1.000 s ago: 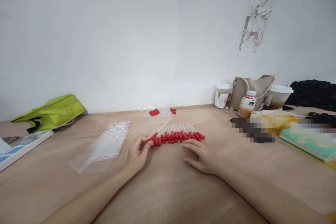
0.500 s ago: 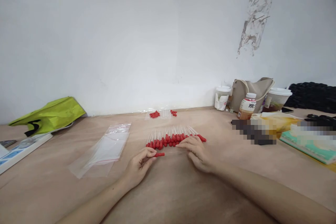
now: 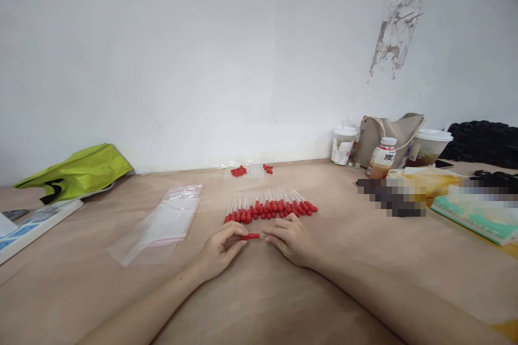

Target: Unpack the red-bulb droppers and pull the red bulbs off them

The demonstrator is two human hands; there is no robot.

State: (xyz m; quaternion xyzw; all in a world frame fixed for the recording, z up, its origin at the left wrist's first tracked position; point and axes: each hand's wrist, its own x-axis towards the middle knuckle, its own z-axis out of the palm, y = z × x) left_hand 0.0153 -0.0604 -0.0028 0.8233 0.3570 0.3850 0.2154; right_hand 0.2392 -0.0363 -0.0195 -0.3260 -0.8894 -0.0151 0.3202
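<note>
A dropper with a red rubber bulb (image 3: 254, 235) and a thin clear tube lies crosswise between my two hands. My left hand (image 3: 222, 248) is closed, its fingers and thumb gripping the bulb end. My right hand (image 3: 294, 241) pinches the tube just beside the bulb, and its fingers cover most of the tube. Just beyond my hands, several more droppers (image 3: 269, 209) lie side by side in a fanned row, red bulbs toward me and clear tips pointing at the wall.
Small clear bags with loose red bulbs (image 3: 238, 171) lie by the wall. To the left are clear zip bags (image 3: 172, 221), a yellow-green bag (image 3: 87, 170) and a power strip (image 3: 38, 229). Cups, a bottle (image 3: 381, 160), a grey bag (image 3: 374, 129) and a green packet (image 3: 473, 218) stand or lie at the right.
My right hand has come off the right side of the dropper row and closed on the tube. The held dropper and my left hand have shifted slightly right. The view has tilted a little.
</note>
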